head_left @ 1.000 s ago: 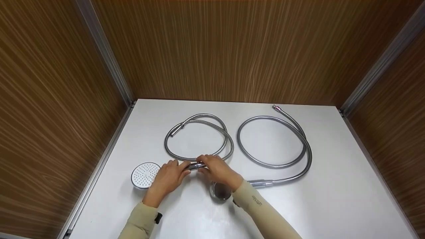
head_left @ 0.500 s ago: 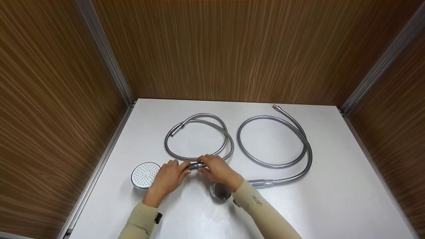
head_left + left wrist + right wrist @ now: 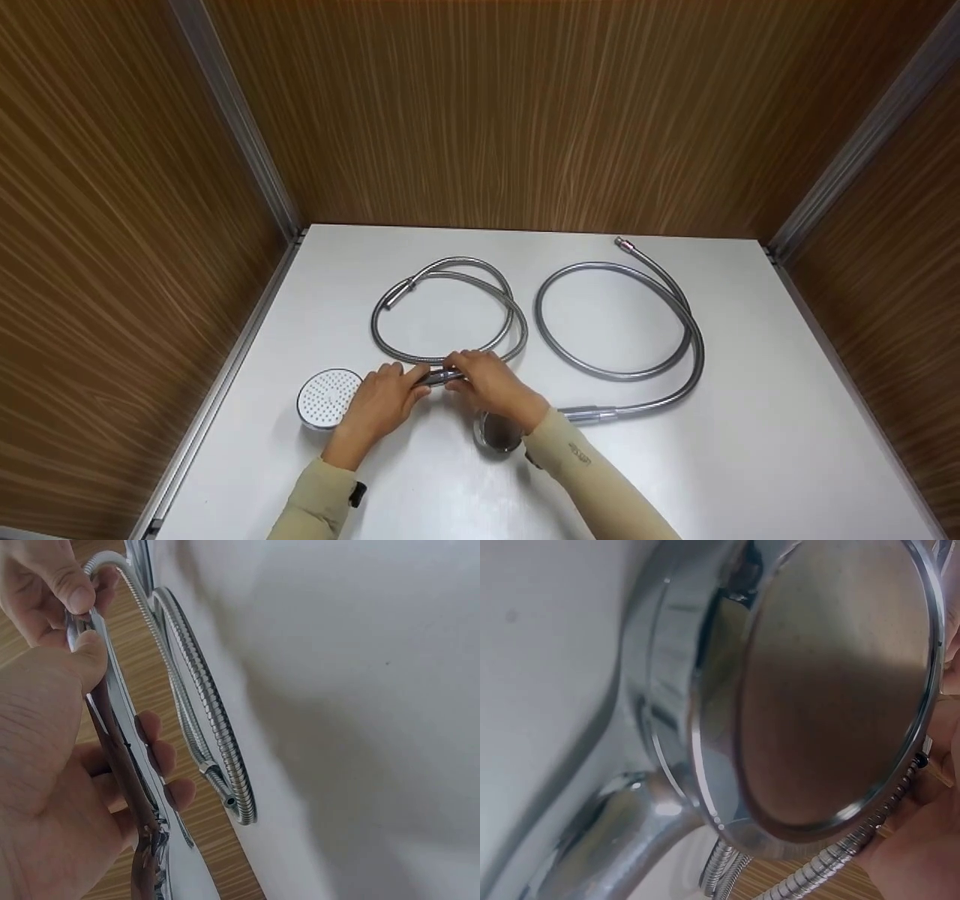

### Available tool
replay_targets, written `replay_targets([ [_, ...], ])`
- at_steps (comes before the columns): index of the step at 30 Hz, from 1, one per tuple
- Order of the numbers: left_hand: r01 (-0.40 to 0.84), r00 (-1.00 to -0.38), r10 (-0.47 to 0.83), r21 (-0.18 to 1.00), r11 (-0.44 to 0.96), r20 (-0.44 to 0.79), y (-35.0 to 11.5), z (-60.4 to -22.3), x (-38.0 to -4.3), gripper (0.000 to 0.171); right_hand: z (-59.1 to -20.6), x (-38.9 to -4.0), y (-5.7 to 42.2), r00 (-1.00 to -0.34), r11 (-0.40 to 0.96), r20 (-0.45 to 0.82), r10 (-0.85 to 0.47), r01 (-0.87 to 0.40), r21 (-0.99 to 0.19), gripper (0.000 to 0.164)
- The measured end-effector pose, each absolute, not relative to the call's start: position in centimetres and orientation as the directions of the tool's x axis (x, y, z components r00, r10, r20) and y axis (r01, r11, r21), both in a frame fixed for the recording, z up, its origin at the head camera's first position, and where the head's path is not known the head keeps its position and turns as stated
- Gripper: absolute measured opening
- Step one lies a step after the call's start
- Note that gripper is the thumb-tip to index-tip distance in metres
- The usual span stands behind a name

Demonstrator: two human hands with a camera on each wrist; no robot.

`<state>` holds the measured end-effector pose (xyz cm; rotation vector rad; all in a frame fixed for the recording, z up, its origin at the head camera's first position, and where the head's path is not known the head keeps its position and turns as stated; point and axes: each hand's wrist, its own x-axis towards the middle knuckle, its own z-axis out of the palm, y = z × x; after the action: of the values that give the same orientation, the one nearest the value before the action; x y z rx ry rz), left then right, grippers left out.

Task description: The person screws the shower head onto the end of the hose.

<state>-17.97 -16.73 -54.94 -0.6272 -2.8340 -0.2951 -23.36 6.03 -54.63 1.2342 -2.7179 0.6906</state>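
Observation:
My left hand point(image 3: 384, 396) grips the chrome handle point(image 3: 124, 742) of a hand shower, its fingers wrapped round it in the left wrist view. The round white spray face point(image 3: 327, 397) points up, left of that hand. At the handle's other end my right hand point(image 3: 491, 384) pinches the end of a metal shower hose point(image 3: 519, 307), where hose and handle meet. The joint itself is mostly hidden by fingers. This hose lies coiled behind the hands, its free end fitting point(image 3: 399, 294) at the coil's left.
A second shower head point(image 3: 498, 435) lies under my right forearm, its round face large in the right wrist view. Its handle joins another hose point(image 3: 697, 352), looped on the right of the white table point(image 3: 765, 450). Wood-patterned panels point(image 3: 525, 112) stand round the table.

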Motion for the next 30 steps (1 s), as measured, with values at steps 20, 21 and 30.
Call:
replay_targets([
  [20,0.443,-0.884,0.4,0.159,0.882,0.242,-16.7,-55.4,-18.2,0.029,-55.0,-23.5,6.4,-0.664,0.559,0.233,-0.71,-0.733,-0.386,0.03],
  [21,0.444,-0.883,0.4,0.157,0.882,0.245,-16.7,-55.4,-18.2,0.028,-55.0,-23.5,6.4,-0.664,0.559,0.235,-0.71,-0.734,-0.386,0.031],
  [30,0.432,-0.898,0.401,0.192,0.881,0.182,-16.6,-56.2,-18.0,0.026,-55.7,-23.4,6.4,-0.651,0.556,0.229,-0.723,-0.746,-0.366,0.024],
])
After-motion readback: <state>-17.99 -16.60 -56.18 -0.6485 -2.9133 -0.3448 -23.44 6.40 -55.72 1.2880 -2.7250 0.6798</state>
